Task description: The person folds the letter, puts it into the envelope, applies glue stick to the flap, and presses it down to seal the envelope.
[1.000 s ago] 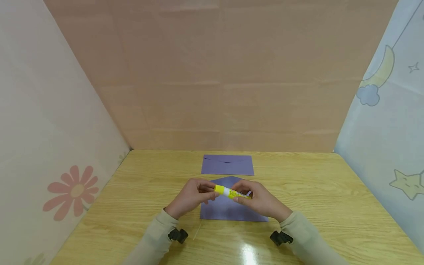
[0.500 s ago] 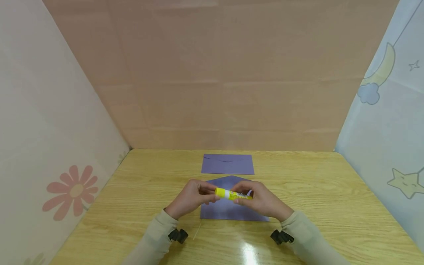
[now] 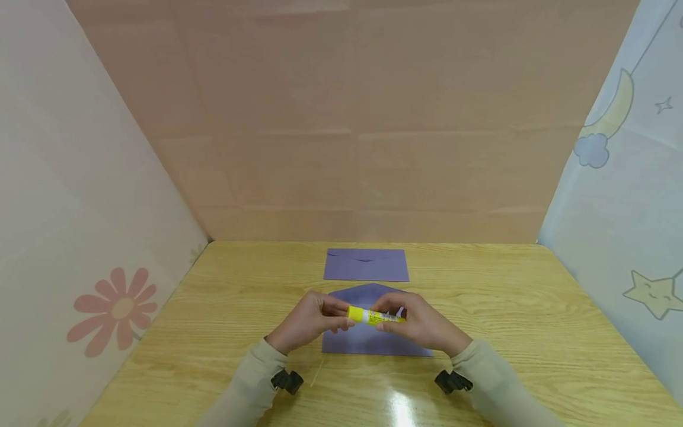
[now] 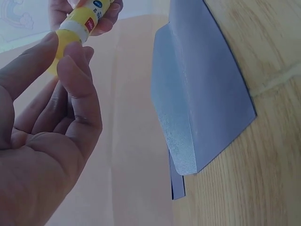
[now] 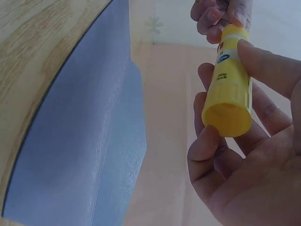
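A yellow-and-white glue stick [image 3: 373, 316] lies nearly level between both hands, above a purple envelope [image 3: 373, 342]. My left hand [image 3: 312, 317] pinches its yellow cap [image 4: 68, 36] at the left end between thumb and fingers. Around the labelled barrel [image 5: 230, 70], toward the base, my right hand [image 3: 424, 320] has its thumb and fingers. The cap appears to be on, with a white band beside it. Below the hands, the envelope's flap [image 4: 174, 99] is unfolded, pointing to the far side. Parts of the envelope are hidden by the hands.
Behind the near envelope lies another purple envelope [image 3: 366, 268] with its flap folded down. A thin pale strand [image 3: 318, 372] rests on the wooden table [image 3: 213, 332] near the left forearm. Fabric walls [image 3: 341, 148] close in the back and sides.
The glue stick has tipped closer to level, its cap end sinking slightly, and its label has turned a little. Both hands stay in nearly the same place.
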Motion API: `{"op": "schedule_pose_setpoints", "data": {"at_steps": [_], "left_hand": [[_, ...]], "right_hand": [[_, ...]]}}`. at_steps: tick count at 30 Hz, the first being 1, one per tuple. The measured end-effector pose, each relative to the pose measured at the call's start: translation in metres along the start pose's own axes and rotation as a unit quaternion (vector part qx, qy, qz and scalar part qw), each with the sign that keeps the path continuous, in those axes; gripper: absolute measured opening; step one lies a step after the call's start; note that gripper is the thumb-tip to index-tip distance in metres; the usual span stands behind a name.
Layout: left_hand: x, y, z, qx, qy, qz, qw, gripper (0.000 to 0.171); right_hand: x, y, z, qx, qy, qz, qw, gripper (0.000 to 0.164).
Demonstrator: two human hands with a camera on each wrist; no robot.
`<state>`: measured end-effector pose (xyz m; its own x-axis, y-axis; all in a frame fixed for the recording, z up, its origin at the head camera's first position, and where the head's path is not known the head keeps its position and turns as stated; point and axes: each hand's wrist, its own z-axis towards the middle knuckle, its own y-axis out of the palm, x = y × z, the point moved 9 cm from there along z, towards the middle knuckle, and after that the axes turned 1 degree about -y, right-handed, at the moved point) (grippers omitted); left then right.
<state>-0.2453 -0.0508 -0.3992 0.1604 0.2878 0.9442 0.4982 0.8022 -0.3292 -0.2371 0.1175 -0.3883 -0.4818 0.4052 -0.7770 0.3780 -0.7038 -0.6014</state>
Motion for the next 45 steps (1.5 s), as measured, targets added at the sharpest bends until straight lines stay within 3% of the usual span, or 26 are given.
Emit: {"op": "schedule_pose_setpoints", "data": {"at_steps": [18,23,26,30,34,38,41,45], "left_hand": [[0.001,-0.003,0.001,-0.005,0.008,0.028,0.9996,0.024],[0.006,-0.006,0.004,-0.008,0.031,0.095,0.995,0.032],[0.003,-0.008,0.006,0.01,0.037,0.176,0.9836,0.048],[-0.006,-0.009,0.008,0.03,0.021,0.259,0.9651,0.074],[-0.015,-0.005,0.009,0.034,-0.006,0.307,0.9512,0.097],[-0.021,-0.001,0.01,0.035,-0.025,0.363,0.9308,0.116],[-0.025,0.001,0.01,0.035,-0.027,0.394,0.9182,0.122],[-0.028,0.001,0.011,0.033,-0.027,0.411,0.9108,0.122]], "right_hand": [[0.002,0.004,0.006,0.002,-0.006,-0.007,1.0,0.02],[0.006,0.004,0.007,-0.001,0.011,-0.009,1.0,0.035],[0.014,0.0,0.005,0.007,0.039,-0.015,0.999,0.042],[0.026,-0.011,-0.001,0.039,0.067,-0.019,0.997,0.036],[0.037,-0.032,-0.006,0.095,0.093,-0.055,0.99,0.031],[0.048,-0.056,-0.014,0.142,0.133,-0.079,0.978,0.032],[0.057,-0.07,-0.021,0.16,0.159,-0.087,0.97,0.037],[0.07,-0.084,-0.03,0.176,0.191,-0.087,0.962,0.041]]}}
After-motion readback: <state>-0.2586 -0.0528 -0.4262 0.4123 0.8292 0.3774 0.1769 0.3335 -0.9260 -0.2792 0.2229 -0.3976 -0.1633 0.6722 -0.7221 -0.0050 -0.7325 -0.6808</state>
